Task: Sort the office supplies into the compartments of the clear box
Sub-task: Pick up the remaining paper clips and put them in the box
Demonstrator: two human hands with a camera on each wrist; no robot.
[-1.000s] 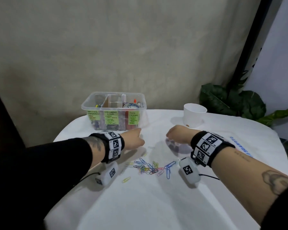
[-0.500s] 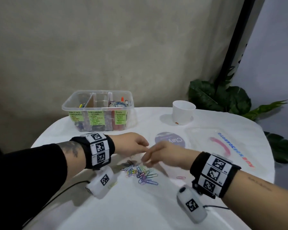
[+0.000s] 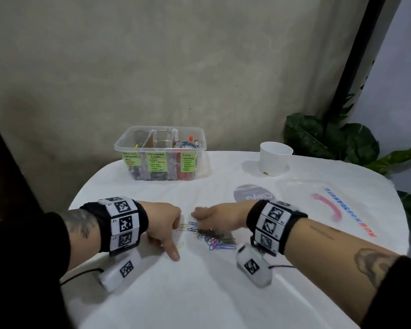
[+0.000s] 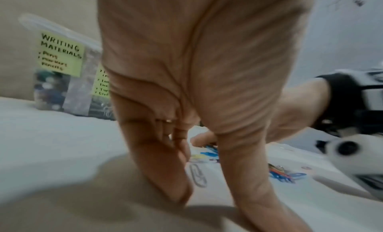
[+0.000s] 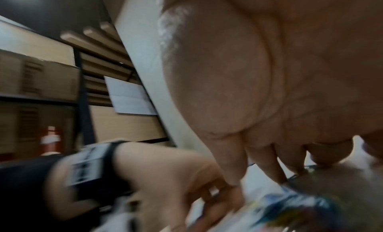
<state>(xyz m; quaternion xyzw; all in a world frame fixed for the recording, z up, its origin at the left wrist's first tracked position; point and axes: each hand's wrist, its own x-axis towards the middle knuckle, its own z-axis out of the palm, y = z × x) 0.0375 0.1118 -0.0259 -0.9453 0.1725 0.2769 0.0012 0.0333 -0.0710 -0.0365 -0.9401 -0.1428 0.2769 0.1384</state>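
White cloth covers the rounded surface, which stands before a plain beige wall. At its far edge sits the clear plastic box with three compartments, each marked by a green handwritten label; the left one reads "Writing Materials", and pens and other supplies already lie inside. A white plastic cup stands to the right of the box, well apart from it, with dark green leafy plants behind. A round grey sticker and a clear flat lid with pink and blue print lie on the cloth near the right forearm.

Between the two hands lies a loose heap of coloured paper clips, blue, yellow and pink among them. The left hand reaches down to the surface at the heap's left edge, its index finger extended with the tip on the cloth just beside a single yellow clip, the other fingers curled under; whether they hold a clip cannot be told. The right hand hangs over the heap with fingers curled downward onto the clips, apparently gathering several, though blur hides the grip.
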